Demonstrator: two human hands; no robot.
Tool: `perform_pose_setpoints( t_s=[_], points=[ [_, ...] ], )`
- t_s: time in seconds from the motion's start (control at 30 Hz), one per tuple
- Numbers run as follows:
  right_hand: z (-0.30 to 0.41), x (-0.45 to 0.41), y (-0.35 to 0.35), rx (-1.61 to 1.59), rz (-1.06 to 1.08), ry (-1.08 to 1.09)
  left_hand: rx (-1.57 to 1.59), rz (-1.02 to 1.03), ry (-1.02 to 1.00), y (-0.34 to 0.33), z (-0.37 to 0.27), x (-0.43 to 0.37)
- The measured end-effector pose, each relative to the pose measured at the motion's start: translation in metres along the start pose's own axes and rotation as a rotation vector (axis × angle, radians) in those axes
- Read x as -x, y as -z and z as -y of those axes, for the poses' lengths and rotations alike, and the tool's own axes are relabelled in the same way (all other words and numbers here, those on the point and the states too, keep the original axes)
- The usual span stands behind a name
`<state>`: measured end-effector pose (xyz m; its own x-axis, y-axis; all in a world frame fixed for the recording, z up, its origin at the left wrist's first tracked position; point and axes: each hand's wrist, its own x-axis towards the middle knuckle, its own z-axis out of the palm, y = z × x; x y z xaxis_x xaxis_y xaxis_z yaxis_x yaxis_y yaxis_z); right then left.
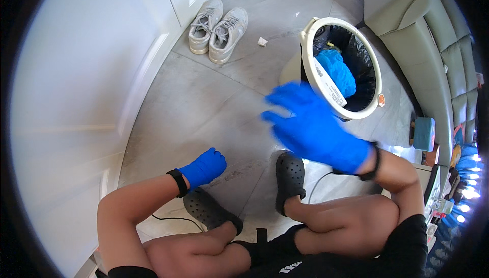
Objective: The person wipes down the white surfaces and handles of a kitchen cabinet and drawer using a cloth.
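Note:
My left hand (204,168), in a blue glove, is curled closed above the grey tiled floor (183,113), beside my dark clog. Fingers spread, my gloved right hand (305,125) reaches up in front of the trash bin (376,67) and looks slightly blurred. The bin has a cream rim and a black plastic liner (361,56). Inside it lie a crumpled blue plastic item (336,72) and a white printed carton (329,85). A small crumpled white scrap (262,41) rests on the floor between the bin and a pair of light grey sneakers (229,33).
A white panelled door (88,67) runs along the left. At the right stands a grey-green leather sofa (428,60), with a small blue-topped stool (424,134) near it. My feet wear dark perforated clogs (291,174). Thin black cables (175,218) trail near my legs.

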<state>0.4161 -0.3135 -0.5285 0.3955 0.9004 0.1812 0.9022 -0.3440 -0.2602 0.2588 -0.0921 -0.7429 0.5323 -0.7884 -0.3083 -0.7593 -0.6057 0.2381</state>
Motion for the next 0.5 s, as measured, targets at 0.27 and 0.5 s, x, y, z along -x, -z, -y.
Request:
perform_pose_setpoints(
  t_s=[0.27, 0.5],
  points=[
    [-0.044, 0.022, -0.156, 1.106, 1.233, -0.269, -0.037, -0.048, 0.036, 0.025, -0.010, 0.000],
    [-0.104, 0.007, -0.201, 1.132, 1.634, -0.548, 0.011, -0.006, 0.074, -0.030, -0.027, 0.022]
  ],
)
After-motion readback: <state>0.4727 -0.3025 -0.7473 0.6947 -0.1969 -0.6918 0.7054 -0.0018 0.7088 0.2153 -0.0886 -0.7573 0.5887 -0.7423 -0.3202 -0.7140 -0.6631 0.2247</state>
